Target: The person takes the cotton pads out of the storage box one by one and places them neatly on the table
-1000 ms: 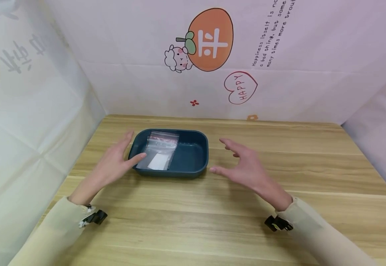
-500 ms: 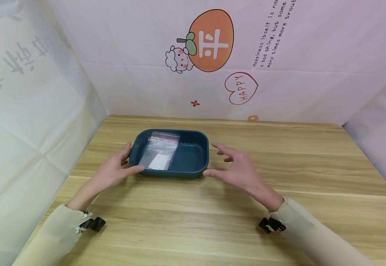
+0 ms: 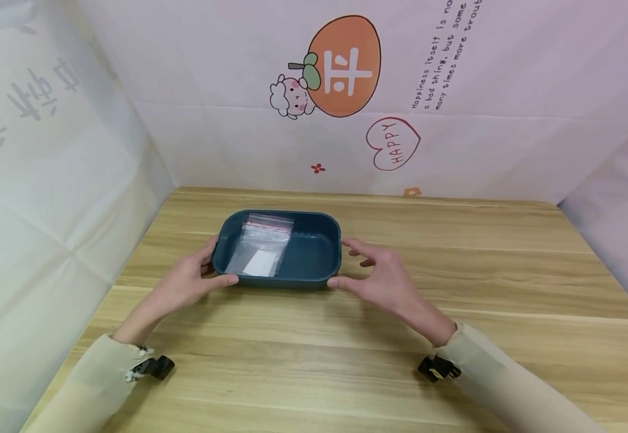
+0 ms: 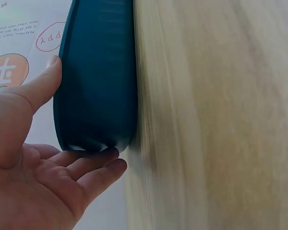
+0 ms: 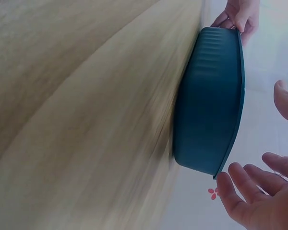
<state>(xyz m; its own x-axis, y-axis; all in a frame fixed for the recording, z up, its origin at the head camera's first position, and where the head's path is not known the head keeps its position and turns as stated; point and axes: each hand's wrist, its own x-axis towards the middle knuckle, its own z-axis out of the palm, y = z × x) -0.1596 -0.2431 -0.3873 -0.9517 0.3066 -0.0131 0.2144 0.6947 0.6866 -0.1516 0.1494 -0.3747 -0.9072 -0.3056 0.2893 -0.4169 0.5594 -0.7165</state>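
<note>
A dark teal plastic box (image 3: 283, 282) with rounded corners stands on the wooden table. Inside its left half lie clear zip-lock bags (image 3: 270, 239), with a white rectangular piece (image 3: 261, 263) showing through the plastic. My left hand (image 3: 186, 278) holds the box's left end, thumb at the front rim and fingers against the end wall. The left wrist view has this hand (image 4: 43, 177) right at the box corner (image 4: 96, 76). At the right end, my right hand (image 3: 389, 278) is spread around the corner; in the right wrist view its fingers (image 5: 233, 194) are loosely bent beside the rim.
The wooden table (image 3: 303, 361) reaches back to a white printed sheet (image 3: 227, 138). A similar sheet (image 3: 38, 198) hangs close along the left side, and another (image 3: 622, 198) along the right. Each wrist carries a small black camera mount (image 3: 154, 367).
My left hand has come down from over the box, its thumb now at the front rim and fingers at the end wall. My right hand has moved left, closer to the right end.
</note>
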